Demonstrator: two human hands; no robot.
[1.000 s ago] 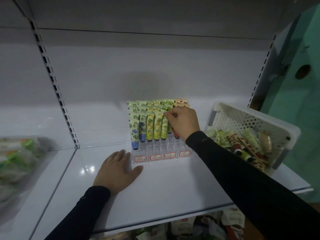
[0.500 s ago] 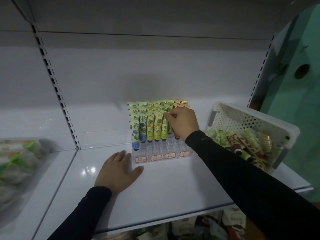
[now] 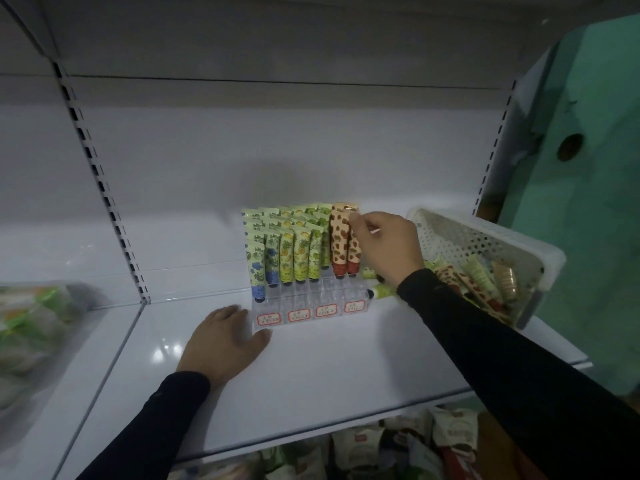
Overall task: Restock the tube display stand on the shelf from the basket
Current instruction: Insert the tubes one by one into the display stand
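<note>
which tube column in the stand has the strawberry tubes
The rightmost column: its strawberry tubes are cream with red fruit and red caps, right by the right hand. The other columns hold green or yellow tubes.

1. A white metal shelf point(image 3: 311, 375) backed by a pale panel point(image 3: 277, 140).
2. Slotted uprights point(image 3: 100, 188) flank it.
3. A teal wall point(image 3: 595, 202) stands right.
4. Dim light.
</note>
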